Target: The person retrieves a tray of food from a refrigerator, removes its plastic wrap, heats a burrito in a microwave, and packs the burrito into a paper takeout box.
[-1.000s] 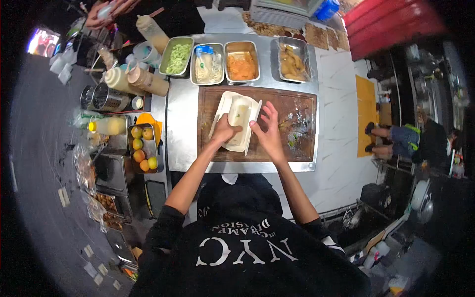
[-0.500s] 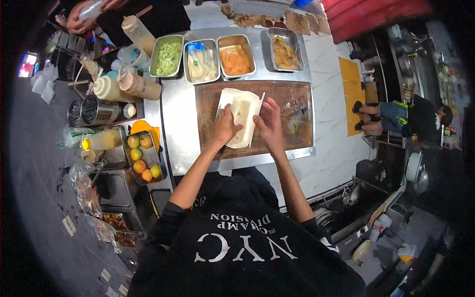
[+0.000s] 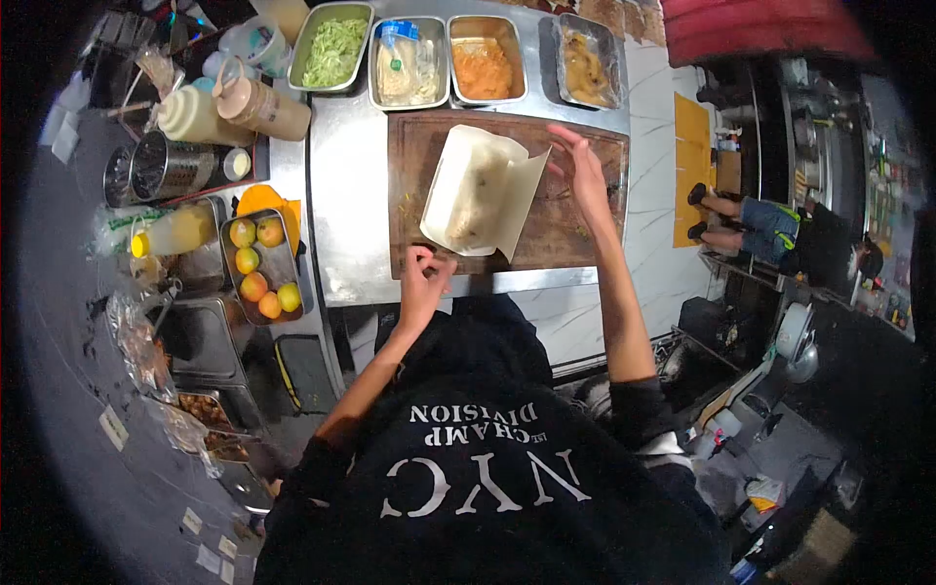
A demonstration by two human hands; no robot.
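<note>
A long pale paper box [image 3: 470,193] lies on the brown cutting board [image 3: 409,146], its right flap [image 3: 525,203] standing up at a slant. Inside it is something whitish, too blurred to make out. My left hand [image 3: 423,283] is just below the box's lower left corner, fingers curled together; whether they hold anything is too small to tell. To the right of the flap, my right hand [image 3: 582,174] is raised with fingers apart, holding nothing.
Behind the board stand trays of shredded green vegetable [image 3: 333,51], packaged white food [image 3: 408,63], orange shreds [image 3: 484,68] and brownish pieces [image 3: 587,66]. To the left are sauce bottles [image 3: 261,107] and a fruit tray [image 3: 255,307]. Another person [image 3: 770,229] is far right.
My left hand has come out of the box and down to its near corner. My right hand has moved away to the right. The box's right flap now leans outward.
</note>
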